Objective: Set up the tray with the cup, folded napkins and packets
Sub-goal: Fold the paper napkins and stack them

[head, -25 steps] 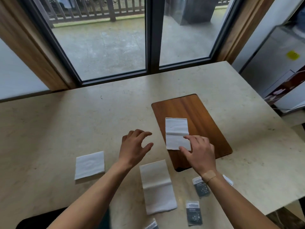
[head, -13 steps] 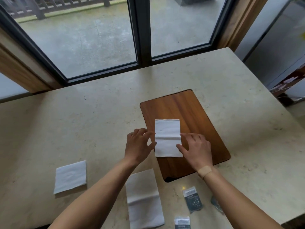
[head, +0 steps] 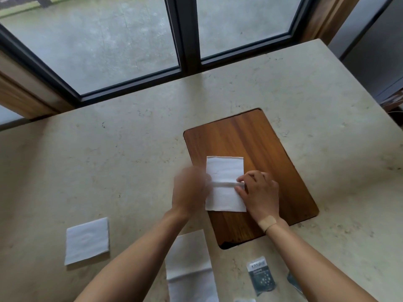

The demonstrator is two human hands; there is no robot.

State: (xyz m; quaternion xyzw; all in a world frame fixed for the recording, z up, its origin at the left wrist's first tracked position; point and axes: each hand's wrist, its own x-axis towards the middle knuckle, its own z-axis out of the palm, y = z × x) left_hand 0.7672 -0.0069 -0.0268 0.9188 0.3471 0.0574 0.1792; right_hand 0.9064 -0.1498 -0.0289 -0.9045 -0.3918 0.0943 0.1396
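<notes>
Closing in from the left since half a second ago, the left hand point(head: 189, 190) has been brought against the left edge of the white rectangular paper napkin point(head: 225, 184) lying on the brown wooden tray point(head: 261, 144); a second ago it was held open and clear of the paper above the beige stone table point(head: 109, 149). Its outline is smeared by motion, so whether its fingers are pinching the edge or merely touching it cannot be told. The right hand point(head: 259, 192) is laid on the napkin's right edge at the middle crease, fingers curled down on the paper, pressing rather than gripping. A ridge is seen across the napkin at that crease, which was flatter before. By this it is judged that the napkin on the tray is being folded in half, and that this first napkin is placed but not finished. Two further white napkins, a square one point(head: 87, 240) and a long one point(head: 192, 269), are left on the table, and the dark grey sachet packets point(head: 260, 274) lie near the front edge, off the tray. No cup is in view.
</notes>
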